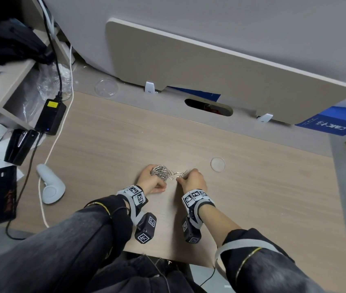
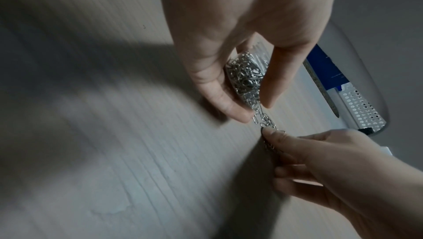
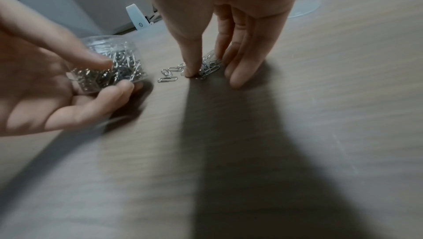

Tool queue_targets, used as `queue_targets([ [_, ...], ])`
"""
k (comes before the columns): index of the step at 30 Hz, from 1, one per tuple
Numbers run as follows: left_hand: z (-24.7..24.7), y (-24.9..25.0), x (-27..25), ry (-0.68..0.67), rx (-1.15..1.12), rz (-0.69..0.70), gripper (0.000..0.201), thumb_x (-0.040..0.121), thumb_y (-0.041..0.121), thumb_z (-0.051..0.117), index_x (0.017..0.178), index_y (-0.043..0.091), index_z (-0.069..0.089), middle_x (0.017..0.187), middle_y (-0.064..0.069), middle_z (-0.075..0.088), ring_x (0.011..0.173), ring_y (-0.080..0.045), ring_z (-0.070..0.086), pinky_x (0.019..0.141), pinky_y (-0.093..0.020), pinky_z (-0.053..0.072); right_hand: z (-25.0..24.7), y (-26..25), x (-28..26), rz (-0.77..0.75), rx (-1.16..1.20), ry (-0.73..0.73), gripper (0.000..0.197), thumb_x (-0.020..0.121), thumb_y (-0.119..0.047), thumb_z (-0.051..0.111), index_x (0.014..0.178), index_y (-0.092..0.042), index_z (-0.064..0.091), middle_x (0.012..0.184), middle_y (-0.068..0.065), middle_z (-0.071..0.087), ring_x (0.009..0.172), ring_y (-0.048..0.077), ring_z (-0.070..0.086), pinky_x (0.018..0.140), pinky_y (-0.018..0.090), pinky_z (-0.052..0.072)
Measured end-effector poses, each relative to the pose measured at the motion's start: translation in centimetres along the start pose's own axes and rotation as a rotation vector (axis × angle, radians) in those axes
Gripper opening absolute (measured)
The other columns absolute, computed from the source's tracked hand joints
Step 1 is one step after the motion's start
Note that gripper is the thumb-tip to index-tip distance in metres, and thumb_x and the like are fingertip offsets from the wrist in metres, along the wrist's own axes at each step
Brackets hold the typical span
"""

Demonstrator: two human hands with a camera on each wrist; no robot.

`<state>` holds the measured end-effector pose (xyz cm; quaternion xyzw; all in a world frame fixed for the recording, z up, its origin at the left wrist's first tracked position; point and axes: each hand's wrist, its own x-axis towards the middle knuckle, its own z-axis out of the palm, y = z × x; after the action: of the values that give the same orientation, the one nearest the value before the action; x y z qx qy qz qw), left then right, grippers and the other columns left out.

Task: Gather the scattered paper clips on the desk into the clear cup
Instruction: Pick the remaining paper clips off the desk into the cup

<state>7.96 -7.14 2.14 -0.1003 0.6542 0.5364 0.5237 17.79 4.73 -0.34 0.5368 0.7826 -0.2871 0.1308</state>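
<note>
Looking pretty close to done, I'd say. The clear cup (image 1: 159, 171) is already packed with clips and sits tipped toward the right in the left hand (image 1: 152, 182), fingers and thumb wrapped round its wall, mouth low to the desk (image 1: 125, 134). What's left is one small bunch of loose paper clips (image 3: 201, 67) lying on the wood just right of the cup's mouth, a few of them hooked into a little chain trailing toward the cup. The right hand (image 1: 193, 180) is on that bunch, thumb and fingertips closing in on it against the desk. I can't spot any other stray clips further out, though blur could hide one.

So my guess: this last bunch goes in, then done. A clear round lid (image 1: 217, 164) lies to the right, well apart from the hands.

Writing-wise, a blue board (image 1: 328, 125) at the far right has white lettering, upside down to this view and not readable. The wrist bands (image 1: 195, 196) carry black-and-white square code tags, no text.
</note>
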Motion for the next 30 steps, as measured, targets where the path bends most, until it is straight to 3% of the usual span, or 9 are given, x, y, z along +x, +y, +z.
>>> queue_targets([
  [8, -0.2, -0.1, 0.0, 0.002, -0.003, -0.002, 0.055, 0.068, -0.026, 0.052, 0.094, 0.022, 0.054, 0.083, -0.01, 0.063, 0.067, -0.027, 0.061, 0.067, -0.037, 0.058, -0.1, -0.8, 0.5, -0.061, -0.088, -0.039, 0.028, 0.088, -0.026, 0.063, 0.107, -0.007, 0.059, 0.113, 0.013, 0.063, 0.103, 0.034, 0.062, 0.081, 0.036, 0.049],
  [16, -0.3, -0.1, -0.1, 0.003, -0.002, 0.0, 0.055, 0.067, -0.026, 0.053, 0.092, 0.024, 0.054, 0.084, -0.011, 0.063, 0.066, -0.026, 0.061, 0.066, -0.036, 0.058, -0.6, -1.2, 1.4, -0.055, -0.088, -0.113, 0.024, 0.083, -0.024, 0.066, 0.101, -0.008, 0.065, 0.107, 0.015, 0.067, 0.1, 0.035, 0.063, 0.08, 0.034, 0.05],
  [25, -0.3, -0.3, 0.1, 0.01, -0.002, 0.004, 0.057, 0.067, -0.026, 0.053, 0.103, 0.019, 0.054, 0.084, -0.01, 0.064, 0.067, -0.025, 0.06, 0.068, -0.037, 0.058, -0.9, -0.7, 1.0, -0.087, -0.014, -0.133, 0.013, 0.081, -0.018, 0.059, 0.089, -0.011, 0.066, 0.099, 0.011, 0.069, 0.093, 0.032, 0.064, 0.073, 0.027, 0.046],
  [28, -0.3, -0.4, 0.2, 0.01, 0.001, 0.004, 0.057, 0.067, -0.026, 0.054, 0.102, 0.019, 0.055, 0.086, -0.011, 0.064, 0.067, -0.025, 0.06, 0.067, -0.037, 0.058, -1.0, -0.3, 0.9, -0.097, 0.06, -0.168, 0.004, 0.076, -0.016, 0.061, 0.075, -0.013, 0.063, 0.087, 0.01, 0.07, 0.081, 0.029, 0.064, 0.069, 0.026, 0.046],
  [30, -0.3, -0.5, 0.4, 0.007, 0.007, 0.0, 0.057, 0.066, -0.026, 0.054, 0.099, 0.021, 0.055, 0.087, -0.011, 0.063, 0.066, -0.025, 0.06, 0.064, -0.035, 0.059, -1.2, 0.1, 1.0, -0.062, 0.195, -0.195, 0.009, 0.074, -0.013, 0.064, 0.066, -0.009, 0.06, 0.07, 0.012, 0.068, 0.062, 0.027, 0.064, 0.063, 0.035, 0.057],
])
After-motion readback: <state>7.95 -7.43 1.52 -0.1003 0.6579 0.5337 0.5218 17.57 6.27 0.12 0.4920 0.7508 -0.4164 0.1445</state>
